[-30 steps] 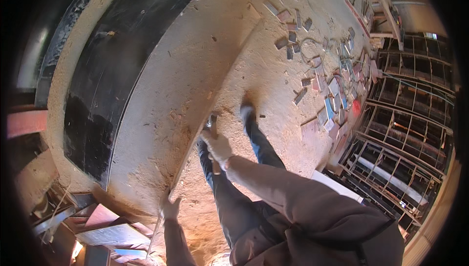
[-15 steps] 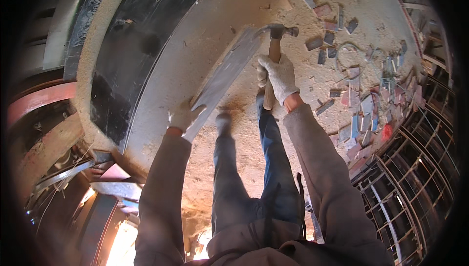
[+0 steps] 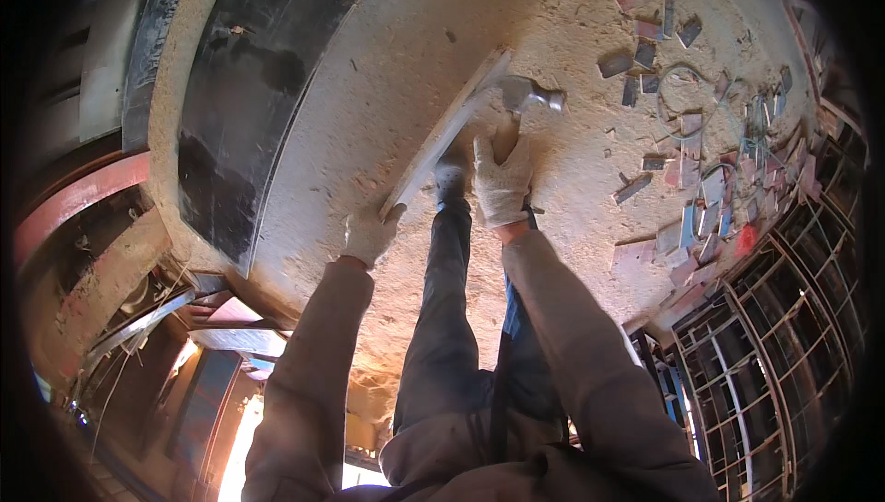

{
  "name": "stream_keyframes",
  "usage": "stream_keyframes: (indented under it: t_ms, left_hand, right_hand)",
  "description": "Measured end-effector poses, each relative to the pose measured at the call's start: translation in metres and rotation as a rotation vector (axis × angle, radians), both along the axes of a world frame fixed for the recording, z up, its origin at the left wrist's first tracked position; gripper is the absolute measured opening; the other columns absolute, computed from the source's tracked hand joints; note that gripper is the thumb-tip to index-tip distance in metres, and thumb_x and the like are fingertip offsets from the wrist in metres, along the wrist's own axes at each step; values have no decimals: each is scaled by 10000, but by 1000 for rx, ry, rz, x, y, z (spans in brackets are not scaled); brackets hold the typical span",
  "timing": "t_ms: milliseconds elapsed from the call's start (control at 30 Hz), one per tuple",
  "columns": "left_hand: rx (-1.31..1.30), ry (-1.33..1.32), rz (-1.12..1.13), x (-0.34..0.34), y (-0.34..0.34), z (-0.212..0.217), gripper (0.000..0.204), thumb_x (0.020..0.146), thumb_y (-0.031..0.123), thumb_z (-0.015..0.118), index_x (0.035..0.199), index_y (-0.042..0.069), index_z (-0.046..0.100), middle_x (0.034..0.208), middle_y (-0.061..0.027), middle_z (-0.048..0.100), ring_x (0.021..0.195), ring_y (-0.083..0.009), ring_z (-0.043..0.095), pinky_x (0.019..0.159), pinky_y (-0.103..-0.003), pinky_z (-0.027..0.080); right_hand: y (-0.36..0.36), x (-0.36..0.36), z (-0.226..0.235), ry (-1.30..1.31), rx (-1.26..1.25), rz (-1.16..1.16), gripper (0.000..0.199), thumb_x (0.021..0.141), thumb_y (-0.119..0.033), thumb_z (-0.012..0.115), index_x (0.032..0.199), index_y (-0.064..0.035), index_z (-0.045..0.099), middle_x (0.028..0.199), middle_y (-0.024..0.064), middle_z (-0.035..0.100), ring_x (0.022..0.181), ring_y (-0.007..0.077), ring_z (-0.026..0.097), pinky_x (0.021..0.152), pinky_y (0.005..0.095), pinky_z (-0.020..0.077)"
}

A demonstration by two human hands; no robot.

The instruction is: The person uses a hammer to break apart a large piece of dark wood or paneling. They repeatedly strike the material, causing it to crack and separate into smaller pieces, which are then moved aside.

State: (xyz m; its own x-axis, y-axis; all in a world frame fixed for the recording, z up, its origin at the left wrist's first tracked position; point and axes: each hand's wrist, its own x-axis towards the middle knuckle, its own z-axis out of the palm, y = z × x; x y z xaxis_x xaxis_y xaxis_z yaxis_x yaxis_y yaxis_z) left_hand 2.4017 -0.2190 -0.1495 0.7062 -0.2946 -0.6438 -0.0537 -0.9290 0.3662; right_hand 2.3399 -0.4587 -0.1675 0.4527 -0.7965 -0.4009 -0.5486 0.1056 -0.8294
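My left hand (image 3: 371, 233), in a pale work glove, grips the near end of a long flat wooden plank (image 3: 445, 133) that slants up toward the right. My right hand (image 3: 502, 181), also gloved, is closed around the wooden handle of a hammer (image 3: 525, 98). The hammer's steel head sits right beside the plank's far end. Both forearms, in grey-brown sleeves, rise from the lower edge. Below the hands my legs in dark trousers stand on a dusty concrete floor (image 3: 387, 106).
A large black sheet (image 3: 249, 106) lies on the floor at the left. Many small wood offcuts and tile pieces (image 3: 682, 161) litter the right side. Steel rebar cages (image 3: 774, 354) fill the lower right. Reddish beams and scrap (image 3: 101, 253) lie at the left edge.
My hands came up: the left took the plank's near end and the right raised the hammer. Since half a second ago the hammer head has shifted slightly along the plank's far end.
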Motion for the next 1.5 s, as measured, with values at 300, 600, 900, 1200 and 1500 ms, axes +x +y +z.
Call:
stream_keyframes:
  t_ms: [300,600,900,1200,1500]
  left_hand:
    - [-103,-96,-75,-1,0,-13,343,915,295,751,1129,28,737,960,-265,731,929,-440,720,794,-485,551]
    - [-74,98,-24,-25,-6,7,497,931,248,707,1409,135,631,1139,-282,711,1093,-468,676,906,-511,545]
    - [-162,-57,-70,-34,-10,1,340,904,201,770,1162,-9,702,888,-243,722,837,-371,722,748,-468,534]
    - [-120,-39,-41,-43,-26,16,291,924,266,755,1042,6,700,847,-214,722,782,-385,704,731,-469,533]
    - [-131,-41,-48,-45,-16,9,279,937,259,733,1066,13,704,883,-208,735,832,-352,728,754,-449,547]
  right_hand:
    - [68,58,-32,-170,249,-652,408,918,-174,744,1229,36,585,1042,164,675,941,244,635,880,370,508]
    - [-48,-41,62,-366,637,-504,176,979,-204,694,974,-58,595,730,33,607,441,118,507,377,286,402]
    - [-38,-79,70,-445,977,-599,525,1071,-565,487,1120,-48,565,714,-2,550,459,90,470,380,235,390]
    - [-35,-94,56,-577,1272,-678,496,1063,-576,496,1061,-84,561,667,-18,483,452,85,441,373,236,367]
    - [-21,-61,78,-471,1041,-858,544,1048,-571,538,1047,-28,560,627,18,502,390,131,473,339,274,387]
